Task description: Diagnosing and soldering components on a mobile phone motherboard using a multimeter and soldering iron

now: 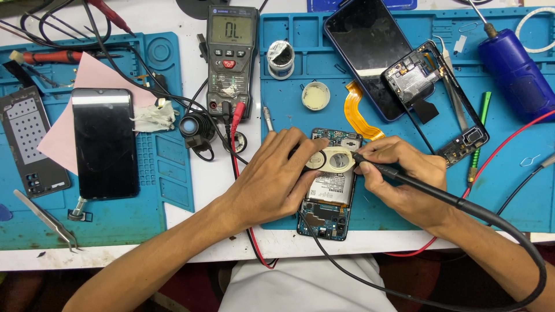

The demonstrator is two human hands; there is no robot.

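An opened phone (330,196) with its back off lies on the blue work mat (404,190), its battery and circuit board showing. My left hand (277,176) rests over its left side and presses a black probe onto the board near a white round part (335,159). My right hand (399,179) grips a second black probe (393,171) like a pen, tip touching the top of the phone. The probe's black lead (520,242) loops off to the right and under my arm.
A multimeter (232,55) stands at the top centre with red and black leads plugged in. A second phone (370,52), a phone frame (445,98), an orange flex cable (355,112) and tweezers (454,86) lie beyond. Another phone (104,141) and back cover (32,141) sit left.
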